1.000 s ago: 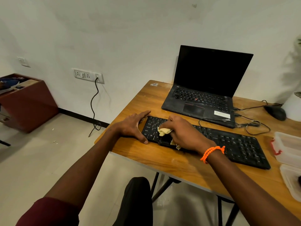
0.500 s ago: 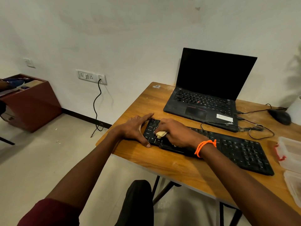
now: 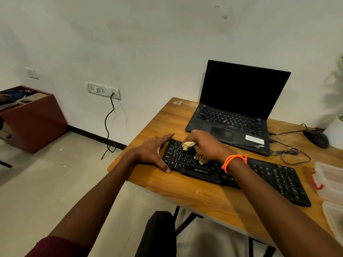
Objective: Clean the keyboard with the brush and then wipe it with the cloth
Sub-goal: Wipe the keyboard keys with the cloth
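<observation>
**Head view: cloth at the keyboard's left end, wiping step in hand**

The black keyboard (image 3: pixel 232 169) lies slantwise across the near half of the wooden worktop (image 3: pixel 185 193), its left end toward 9 o'clock. On the keys at that end sits the pale cloth (image 3: pixel 188 144), bunched up in the right hand (image 3: pixel 206 145), whose grip is curled round it; a loose tail (image 3: pixel 201 159) hangs out below the palm. The left hand (image 3: pixel 152 152) lies flat and relaxed, grasping nothing, with forefinger and thumb bracketing the keyboard's left edge to steady it.

No brush shows, so the wipe seems to be the current step. To do it well, I would keep the left hand braced and draw the cloth in straight rows toward 3 o'clock, light enough not to lift keycaps. How much cloth actually meets the keys is hidden under the palm; probably only a small wad, so spreading it would cover more.

Beyond, at 12 o'clock, an open laptop (image 3: pixel 235 108); its cables (image 3: pixel 289 151) trail near the keyboard's far edge and could snag.
</observation>
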